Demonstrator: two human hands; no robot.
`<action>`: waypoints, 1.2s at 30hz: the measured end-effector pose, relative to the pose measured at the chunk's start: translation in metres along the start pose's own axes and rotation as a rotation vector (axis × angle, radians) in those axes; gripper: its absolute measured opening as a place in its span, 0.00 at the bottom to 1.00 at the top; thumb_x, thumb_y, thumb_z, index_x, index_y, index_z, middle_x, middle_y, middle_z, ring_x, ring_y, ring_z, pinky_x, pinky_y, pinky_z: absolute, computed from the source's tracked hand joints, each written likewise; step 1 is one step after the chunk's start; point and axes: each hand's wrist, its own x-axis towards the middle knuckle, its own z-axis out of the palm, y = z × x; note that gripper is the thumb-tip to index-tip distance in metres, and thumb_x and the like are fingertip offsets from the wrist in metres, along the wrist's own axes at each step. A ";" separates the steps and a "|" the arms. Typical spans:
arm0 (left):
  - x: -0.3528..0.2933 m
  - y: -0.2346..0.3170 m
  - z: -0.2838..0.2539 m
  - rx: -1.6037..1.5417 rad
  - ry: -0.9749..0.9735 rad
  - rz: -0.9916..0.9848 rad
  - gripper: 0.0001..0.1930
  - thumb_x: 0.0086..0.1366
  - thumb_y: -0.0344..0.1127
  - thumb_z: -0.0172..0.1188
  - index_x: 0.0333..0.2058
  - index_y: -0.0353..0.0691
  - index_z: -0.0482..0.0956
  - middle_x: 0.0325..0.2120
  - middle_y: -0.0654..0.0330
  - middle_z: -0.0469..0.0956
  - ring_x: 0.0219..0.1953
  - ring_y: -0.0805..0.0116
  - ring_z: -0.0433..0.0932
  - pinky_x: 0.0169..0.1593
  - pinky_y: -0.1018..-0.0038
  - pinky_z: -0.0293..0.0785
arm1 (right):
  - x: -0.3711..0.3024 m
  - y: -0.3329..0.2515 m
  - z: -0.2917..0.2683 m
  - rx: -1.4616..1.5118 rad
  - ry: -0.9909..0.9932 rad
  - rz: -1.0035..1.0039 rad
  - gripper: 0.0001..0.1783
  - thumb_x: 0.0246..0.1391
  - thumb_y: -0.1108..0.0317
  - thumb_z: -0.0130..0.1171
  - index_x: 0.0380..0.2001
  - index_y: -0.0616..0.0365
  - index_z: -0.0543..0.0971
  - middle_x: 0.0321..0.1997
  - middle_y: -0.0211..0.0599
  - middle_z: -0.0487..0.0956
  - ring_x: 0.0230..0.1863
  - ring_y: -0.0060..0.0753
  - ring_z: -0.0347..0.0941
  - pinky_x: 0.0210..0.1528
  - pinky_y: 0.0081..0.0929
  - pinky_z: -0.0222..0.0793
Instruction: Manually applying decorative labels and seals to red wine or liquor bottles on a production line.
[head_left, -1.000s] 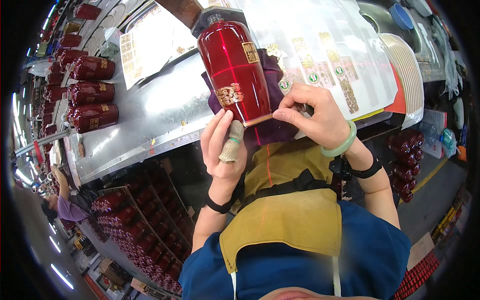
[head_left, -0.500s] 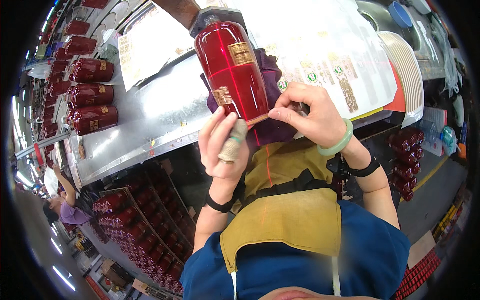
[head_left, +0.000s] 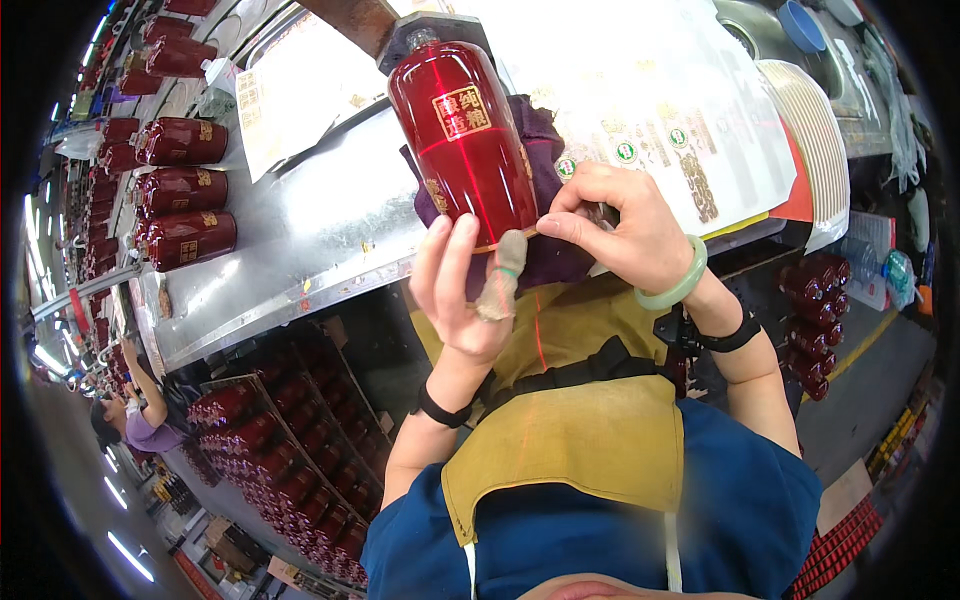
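Observation:
A dark red glass bottle (head_left: 465,165) lies with its neck away from me on a purple cloth (head_left: 545,130). Gold patterned labels sit on its body, and thin red light lines cross it. My left hand (head_left: 468,290) is at the base: two fingertips press the glass, and the thumb, in a cloth finger cover (head_left: 505,275) with a green band, reaches the bottom edge. At the base's right corner, my right hand (head_left: 630,225) pinches thumb and forefinger together; what lies between them is too small to make out. A thin gold edge runs along the base between both hands.
White sheets of gold and green decals (head_left: 650,150) cover the bench on the right. A metal block (head_left: 430,28) stands beyond the bottle's neck. More red bottles (head_left: 190,190) line the left side, and racks of them (head_left: 270,460) stand below. A person in purple (head_left: 150,430) is far left.
The bottle has rolled, bringing its square gold label leftward to face up. My left hand has shifted right, its thumb now nearer the right hand, which has stayed in place.

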 end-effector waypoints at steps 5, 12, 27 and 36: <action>-0.003 -0.003 0.000 -0.121 0.028 -0.198 0.14 0.59 0.19 0.71 0.45 0.26 0.82 0.49 0.45 0.82 0.50 0.50 0.82 0.53 0.63 0.82 | -0.001 -0.003 0.001 0.019 0.018 -0.003 0.11 0.54 0.65 0.72 0.26 0.62 0.83 0.24 0.38 0.79 0.23 0.31 0.72 0.29 0.29 0.67; -0.016 -0.012 0.000 -0.138 0.026 -0.134 0.20 0.58 0.15 0.70 0.50 0.23 0.78 0.51 0.42 0.79 0.54 0.48 0.81 0.55 0.61 0.83 | 0.000 -0.006 0.005 0.005 0.020 -0.041 0.11 0.54 0.66 0.72 0.26 0.62 0.83 0.24 0.38 0.79 0.24 0.31 0.73 0.29 0.29 0.68; -0.016 -0.010 0.001 -0.234 0.076 -0.211 0.25 0.57 0.15 0.70 0.54 0.24 0.77 0.56 0.49 0.78 0.56 0.54 0.81 0.58 0.64 0.80 | 0.000 -0.010 0.005 0.030 0.011 -0.027 0.11 0.55 0.67 0.71 0.27 0.62 0.83 0.24 0.38 0.79 0.24 0.31 0.74 0.29 0.29 0.69; -0.007 -0.009 -0.008 -0.210 0.037 -0.289 0.21 0.53 0.16 0.73 0.49 0.29 0.85 0.48 0.51 0.85 0.50 0.59 0.84 0.57 0.66 0.78 | -0.003 -0.007 0.000 0.004 -0.012 0.011 0.10 0.56 0.67 0.70 0.28 0.63 0.82 0.26 0.36 0.78 0.24 0.28 0.71 0.29 0.28 0.67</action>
